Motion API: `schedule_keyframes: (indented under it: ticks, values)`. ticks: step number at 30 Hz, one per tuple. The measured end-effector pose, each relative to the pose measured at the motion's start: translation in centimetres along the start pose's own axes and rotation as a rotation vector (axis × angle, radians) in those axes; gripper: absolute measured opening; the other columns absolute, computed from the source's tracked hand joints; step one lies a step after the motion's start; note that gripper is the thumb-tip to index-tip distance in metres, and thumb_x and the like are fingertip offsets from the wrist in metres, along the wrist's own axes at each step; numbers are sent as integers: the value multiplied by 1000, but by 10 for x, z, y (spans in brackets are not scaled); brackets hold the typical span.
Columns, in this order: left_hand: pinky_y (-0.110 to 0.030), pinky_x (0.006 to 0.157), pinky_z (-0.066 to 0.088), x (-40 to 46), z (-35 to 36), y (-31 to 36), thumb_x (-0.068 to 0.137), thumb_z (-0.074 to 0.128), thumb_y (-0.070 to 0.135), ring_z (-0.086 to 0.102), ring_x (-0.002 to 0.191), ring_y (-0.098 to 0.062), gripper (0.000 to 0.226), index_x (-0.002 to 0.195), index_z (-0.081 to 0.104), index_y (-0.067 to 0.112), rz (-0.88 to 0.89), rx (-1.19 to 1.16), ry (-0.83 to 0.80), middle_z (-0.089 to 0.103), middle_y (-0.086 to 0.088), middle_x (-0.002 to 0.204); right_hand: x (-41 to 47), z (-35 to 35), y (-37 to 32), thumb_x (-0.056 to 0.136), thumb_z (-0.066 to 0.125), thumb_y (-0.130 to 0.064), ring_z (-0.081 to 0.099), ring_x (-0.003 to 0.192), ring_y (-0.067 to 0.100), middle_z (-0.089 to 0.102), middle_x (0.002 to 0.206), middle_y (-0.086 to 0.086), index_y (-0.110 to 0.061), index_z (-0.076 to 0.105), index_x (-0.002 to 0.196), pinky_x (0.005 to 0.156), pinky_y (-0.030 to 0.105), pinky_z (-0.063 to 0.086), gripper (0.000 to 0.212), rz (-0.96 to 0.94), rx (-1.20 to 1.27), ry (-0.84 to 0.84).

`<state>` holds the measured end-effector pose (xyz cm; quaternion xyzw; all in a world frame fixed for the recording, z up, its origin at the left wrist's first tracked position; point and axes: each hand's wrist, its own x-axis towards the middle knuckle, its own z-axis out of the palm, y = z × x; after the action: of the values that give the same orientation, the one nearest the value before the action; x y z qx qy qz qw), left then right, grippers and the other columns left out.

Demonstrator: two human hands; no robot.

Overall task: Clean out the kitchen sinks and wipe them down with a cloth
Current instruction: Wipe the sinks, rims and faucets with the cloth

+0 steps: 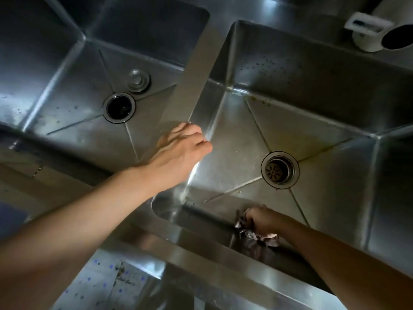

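At the far left lies the left sink (67,90), a steel basin with dark specks on its floor. Its drain (119,107) is an open dark hole, and the round metal stopper (138,81) sits on the basin floor just behind it, out of the hole.

Between the two basins runs the steel divider (192,81). My left hand (178,151) reaches across to the near end of that divider — its fingers are blurred, lying loosely forward over the steel edge with nothing in them, relaxed rather than clenched.

To the right of it is the right sink (312,90), with a scatter of dark spots on its back wall and brownish streaks along the floor creases. Its drain (279,170) has a strainer basket seated in it.

My right hand (262,221) is down at the near wall of this right basin, fingers curled round a crumpled cloth (252,234) — brownish and pale — which it presses against the steel where the near wall meets the floor.

At the upper right, on the counter behind the right sink, a white cylindrical thing (380,30) lies tilted with its dark open end toward me; I cannot tell what it is.
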<state>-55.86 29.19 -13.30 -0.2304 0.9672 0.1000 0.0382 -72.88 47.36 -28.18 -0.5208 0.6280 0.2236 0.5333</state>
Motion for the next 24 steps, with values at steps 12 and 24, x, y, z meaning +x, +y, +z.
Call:
schedule_keyframes:
  ticks: [12,24]
  values:
    - [-34,80,45,-4,-3,-12,71,31,6,62,92,-27,39,82,69,6,68,-106,24,67,-7,83,61,-24,-130,91,55,-8,51,113,37,42,125,19,-7,56,119,94,41,45,29,-67,25,244]
    - [-33,81,54,37,-11,-44,79,39,0,60,106,-30,34,91,71,4,13,-152,243,65,-13,116,96,-76,-132,97,42,-16,52,112,32,52,123,19,-2,54,120,83,30,41,29,124,422,558]
